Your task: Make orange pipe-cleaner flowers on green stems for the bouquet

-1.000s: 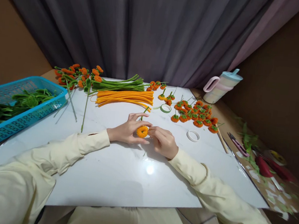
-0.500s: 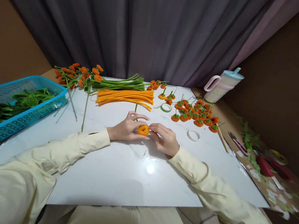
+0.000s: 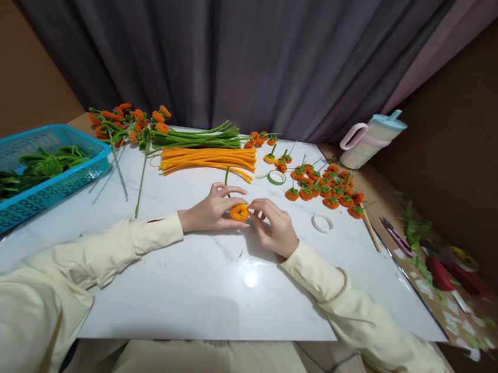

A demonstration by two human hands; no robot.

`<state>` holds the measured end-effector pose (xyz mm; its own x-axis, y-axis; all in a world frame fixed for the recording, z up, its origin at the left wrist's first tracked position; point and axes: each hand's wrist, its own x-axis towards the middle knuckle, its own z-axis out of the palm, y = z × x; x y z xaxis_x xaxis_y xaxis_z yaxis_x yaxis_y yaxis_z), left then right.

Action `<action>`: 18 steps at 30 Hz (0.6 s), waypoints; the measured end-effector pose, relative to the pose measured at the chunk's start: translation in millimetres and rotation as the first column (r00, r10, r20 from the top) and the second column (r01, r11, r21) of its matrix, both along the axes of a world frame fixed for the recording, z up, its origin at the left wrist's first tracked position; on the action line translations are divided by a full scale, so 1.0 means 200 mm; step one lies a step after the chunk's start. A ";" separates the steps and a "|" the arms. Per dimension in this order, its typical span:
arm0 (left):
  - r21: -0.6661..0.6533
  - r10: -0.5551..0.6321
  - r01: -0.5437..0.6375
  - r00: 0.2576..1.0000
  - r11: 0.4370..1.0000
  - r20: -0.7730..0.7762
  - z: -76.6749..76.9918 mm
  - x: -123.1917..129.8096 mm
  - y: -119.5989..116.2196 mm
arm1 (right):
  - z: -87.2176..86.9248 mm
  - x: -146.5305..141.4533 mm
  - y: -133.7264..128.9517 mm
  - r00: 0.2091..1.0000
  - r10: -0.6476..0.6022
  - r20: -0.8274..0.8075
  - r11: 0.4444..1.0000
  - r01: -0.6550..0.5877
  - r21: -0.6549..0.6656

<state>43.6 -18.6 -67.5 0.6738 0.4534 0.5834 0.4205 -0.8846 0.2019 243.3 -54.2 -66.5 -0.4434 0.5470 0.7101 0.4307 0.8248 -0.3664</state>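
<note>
My left hand [image 3: 211, 209] is closed on a yellow-orange fuzzy ring-shaped piece [image 3: 239, 212], with a green stem [image 3: 227, 176] sticking up behind the fingers. The fingers of my right hand [image 3: 273, 227] are pinched at the right edge of that piece; whatever is between the fingertips is too small to name. Beyond my hands lie a bundle of orange fuzzy stems [image 3: 207, 159] and a bundle of green ones [image 3: 200, 139]. Several orange pieces with green tops [image 3: 331, 202] are grouped to the right.
A blue basket [image 3: 35, 191] of green leaves stands left. Orange flowers [image 3: 138, 117] lie at the back left. Green tape [image 3: 276, 178] and a white ring [image 3: 322, 223] lie on the white table [image 3: 202, 288]. A tumbler [image 3: 369, 141] and red-handled tools [image 3: 439, 274] are right.
The yellow-orange piece has tilted slightly between my hands, its centre hole showing less. The green stem stands a little higher. Both hands remain in nearly the same place.
</note>
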 end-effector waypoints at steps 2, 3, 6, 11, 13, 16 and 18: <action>0.004 0.002 -0.002 1.000 1.000 -0.016 0.00 0.00 0.00 | 0.00 0.00 0.00 1.000 -0.013 0.025 1.000 0.013 0.001; 0.010 0.002 -0.001 1.000 1.000 -0.017 0.00 0.00 0.00 | 0.00 0.00 0.00 0.999 -0.023 0.039 1.000 0.023 0.007; 0.037 0.013 -0.013 1.000 0.999 -0.014 0.00 0.00 0.00 | 0.00 0.01 0.00 0.995 -0.053 0.088 0.999 0.052 0.016; 0.070 0.045 -0.045 0.999 0.997 -0.005 -0.01 0.00 0.00 | 0.01 0.01 -0.01 0.989 -0.061 0.131 0.998 0.060 0.007; 0.073 0.055 -0.055 0.998 0.996 0.009 -0.02 0.00 0.01 | 0.02 0.01 -0.02 0.990 -0.055 0.131 0.998 0.055 0.009; 0.061 0.071 -0.072 0.997 0.996 0.024 -0.03 0.00 0.02 | 0.02 0.00 -0.02 0.990 -0.052 0.130 0.999 0.052 0.007; 0.050 0.069 -0.070 0.997 0.996 0.025 -0.04 0.00 0.02 | 0.03 0.00 -0.02 0.989 -0.049 0.137 0.999 0.050 -0.003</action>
<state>42.9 -14.7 -75.8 0.6272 0.4684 0.6222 0.4772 -0.8625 0.1682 243.3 -57.7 -61.4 -0.5084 0.5754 0.6407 0.5179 0.7987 -0.3063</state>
